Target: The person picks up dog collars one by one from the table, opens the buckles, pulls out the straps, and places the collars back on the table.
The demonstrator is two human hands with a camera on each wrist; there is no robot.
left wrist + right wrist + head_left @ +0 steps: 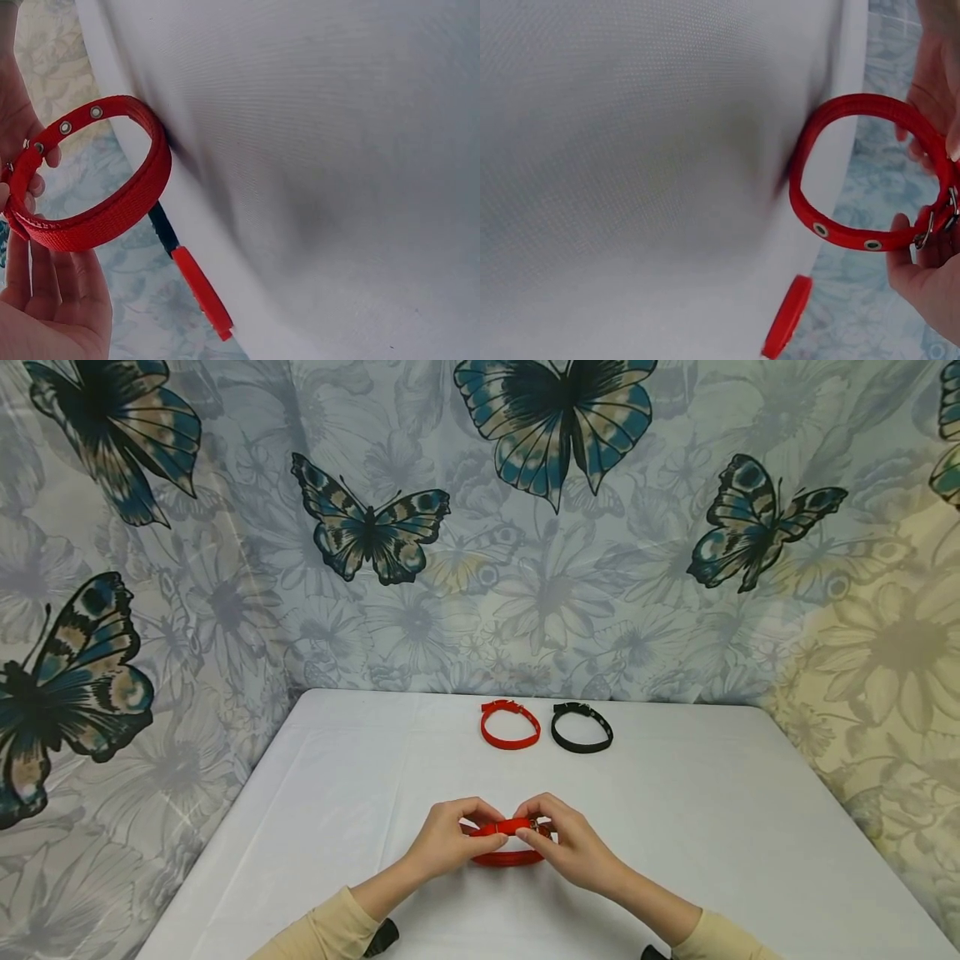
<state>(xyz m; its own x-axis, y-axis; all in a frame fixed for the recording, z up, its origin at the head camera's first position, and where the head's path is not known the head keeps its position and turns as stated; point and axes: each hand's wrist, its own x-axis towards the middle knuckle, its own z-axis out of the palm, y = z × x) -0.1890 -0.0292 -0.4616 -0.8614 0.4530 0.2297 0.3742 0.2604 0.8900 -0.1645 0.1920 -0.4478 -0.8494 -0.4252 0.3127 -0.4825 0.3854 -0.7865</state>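
A red collar [507,860] with metal eyelets is fastened into a loop, held up near the front of the table by both hands. My left hand [441,842] pinches the strap on its left, thumb in front and fingers behind. On the other side my right hand [567,845] grips it by the buckle [924,237]. In the right wrist view two eyelets show on the band next to that buckle. The loop's lower part hangs down between the hands, close over the white cloth.
Toward the back of the white table [360,777] lie a second red collar [510,744] and a black collar [582,747], side by side and both buckled into rings. Behind the table hangs a butterfly-print cloth [420,635].
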